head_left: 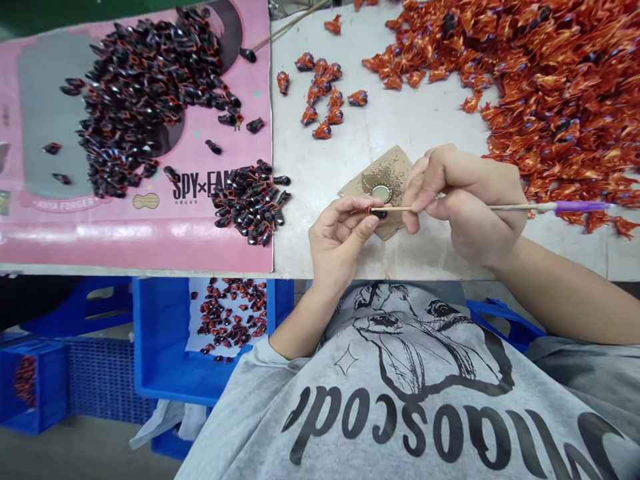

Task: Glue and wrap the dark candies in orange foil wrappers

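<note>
Between the thumb and fingers of my left hand (336, 241) is a small black figure part (380, 214) with an orange edge. My right hand (473, 193) pinches a thin wooden stick (537, 207), whose far end is wrapped in purple. The stick's other end lies along the black part, at its orange edge; I cannot make out its very tip. Just behind the fingers, a speckled piece of cardboard (361, 181) carries a round bottle cap (383, 193). Both hands are over the table's front edge area.
Orange parts (550, 80) heap up at the right, with a few loose orange parts (323, 93) at centre back. Black parts (145, 93) and a smaller black pile (250, 200) lie on the pink mat (225, 247). Below the edge stands a blue crate (165, 373) holding parts.
</note>
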Demonstrator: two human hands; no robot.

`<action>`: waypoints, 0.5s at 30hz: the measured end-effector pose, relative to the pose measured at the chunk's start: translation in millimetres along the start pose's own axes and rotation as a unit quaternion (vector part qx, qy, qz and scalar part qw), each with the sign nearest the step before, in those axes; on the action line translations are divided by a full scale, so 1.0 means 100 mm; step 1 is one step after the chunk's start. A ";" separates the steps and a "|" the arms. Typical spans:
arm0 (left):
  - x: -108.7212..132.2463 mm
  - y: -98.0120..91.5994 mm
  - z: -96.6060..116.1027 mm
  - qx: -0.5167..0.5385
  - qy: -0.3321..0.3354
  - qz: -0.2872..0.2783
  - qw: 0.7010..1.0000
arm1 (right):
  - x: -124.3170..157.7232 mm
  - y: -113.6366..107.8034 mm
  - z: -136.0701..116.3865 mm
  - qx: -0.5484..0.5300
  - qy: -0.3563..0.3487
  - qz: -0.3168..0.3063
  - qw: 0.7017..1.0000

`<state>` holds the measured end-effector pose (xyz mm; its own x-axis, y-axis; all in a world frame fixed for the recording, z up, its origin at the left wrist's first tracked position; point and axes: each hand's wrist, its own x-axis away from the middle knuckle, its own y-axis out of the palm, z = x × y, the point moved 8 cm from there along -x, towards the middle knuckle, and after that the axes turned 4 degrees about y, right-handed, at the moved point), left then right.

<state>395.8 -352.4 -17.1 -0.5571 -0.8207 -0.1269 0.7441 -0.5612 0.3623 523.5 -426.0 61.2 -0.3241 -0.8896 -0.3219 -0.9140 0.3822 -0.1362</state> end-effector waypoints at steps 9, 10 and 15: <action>0.00 0.02 0.03 0.008 -0.001 0.010 1.000 | 0.03 0.01 -0.01 0.024 -0.003 0.000 1.000; 0.00 0.02 0.03 0.013 -0.003 0.011 1.000 | 0.03 0.00 -0.02 0.017 -0.011 0.008 1.000; 0.01 0.03 0.02 0.045 -0.014 0.016 0.999 | -0.04 -0.46 -0.16 -0.039 -0.124 0.178 0.975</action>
<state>396.8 -355.1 -14.4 -0.5440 -0.8344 -0.0887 0.7265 -0.5213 0.4477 563.0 -444.2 84.1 -0.5646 -0.6124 -0.5534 -0.7727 0.6279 0.0935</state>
